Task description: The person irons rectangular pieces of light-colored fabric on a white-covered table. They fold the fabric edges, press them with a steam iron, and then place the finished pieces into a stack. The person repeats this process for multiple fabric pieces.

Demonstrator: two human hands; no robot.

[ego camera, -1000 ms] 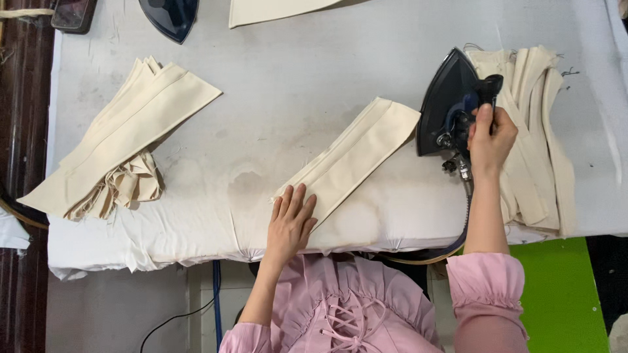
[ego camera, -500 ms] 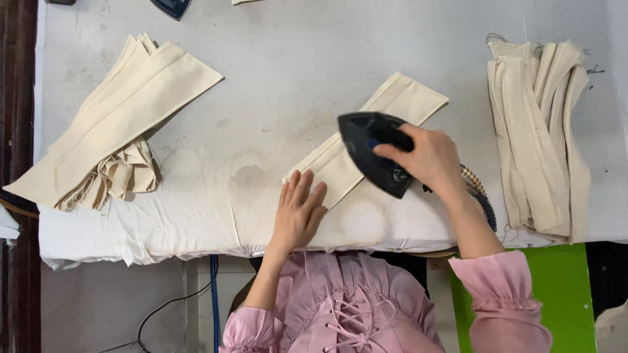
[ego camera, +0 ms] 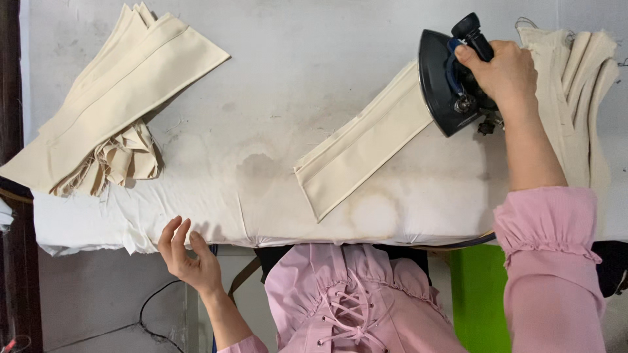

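A white padded ironing table [ego camera: 275,72], stained brown near its front edge, carries a folded cream fabric strip [ego camera: 360,147]. At the strip's far end, the right hand [ego camera: 507,72] grips a dark iron [ego camera: 448,85]. The left hand [ego camera: 186,255] hangs off the table's front edge, fingers loosely curled, empty. The fabric stacks at both table ends are cut off.

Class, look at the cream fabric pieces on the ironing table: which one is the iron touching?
The single folded strip lying diagonally mid-table; the iron in the right hand sits on its upper end. The left stack and right pile lie apart.
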